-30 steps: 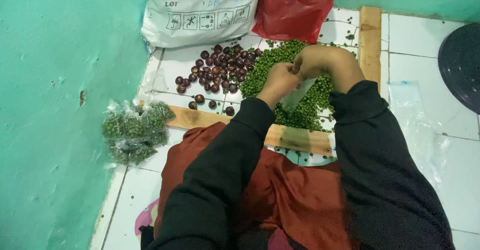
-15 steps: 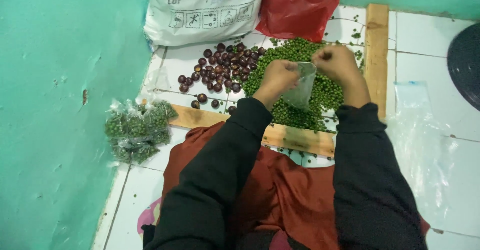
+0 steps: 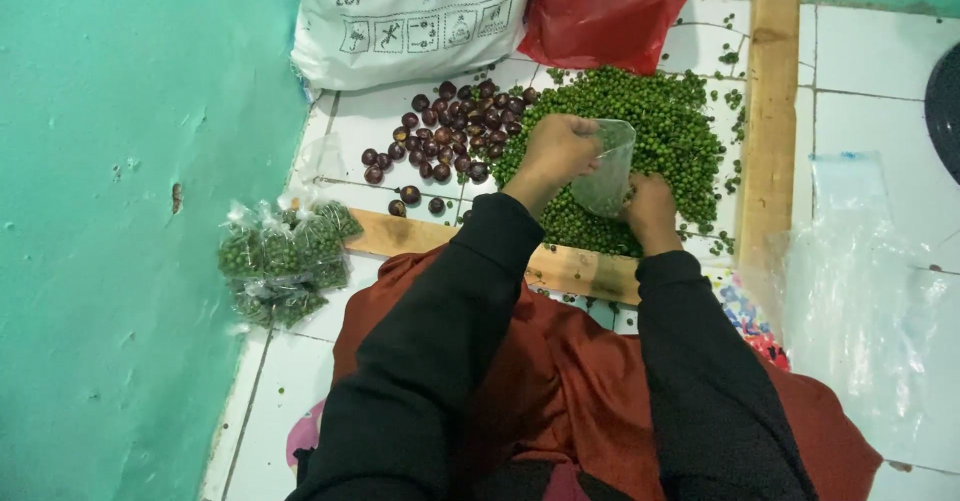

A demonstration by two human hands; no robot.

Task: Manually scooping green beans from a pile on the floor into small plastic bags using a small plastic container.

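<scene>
A small clear plastic bag (image 3: 606,166) is held upright over a heap of small green berries (image 3: 640,131) spread on the white tiled floor (image 3: 880,51). The left hand (image 3: 558,149) is closed around the bag's upper edge, its fingers curled on the rim so that the mouth is kept open, while the right hand (image 3: 650,209) is pressed against the bag's lower right side, low among the berries; its fingers are tucked down and partly hidden, so it cannot be told whether berries are pinched in them or only the bag is steadied. The bag looks mostly empty, with perhaps a few berries inside, though this is hard to read through the plastic. Some filling appears already done: a cluster of packed bags (image 3: 280,261) of green berries lies well to the left of the left fingers, against the teal wall (image 3: 120,211). Much is judged to remain, since the green heap just beyond the fingertips is large. Beyond and left of the left fingers a scatter of dark round fruits (image 3: 440,136) lies untouched. A stack of empty clear bags (image 3: 860,261) rests well to the right of the right fingers. The heap is fenced by a wooden plank (image 3: 770,111) on the right and another wooden plank (image 3: 560,266) on the near side, below the wrists. A white sack (image 3: 410,16) and a red bag (image 3: 605,6) stand at the far edge.
</scene>
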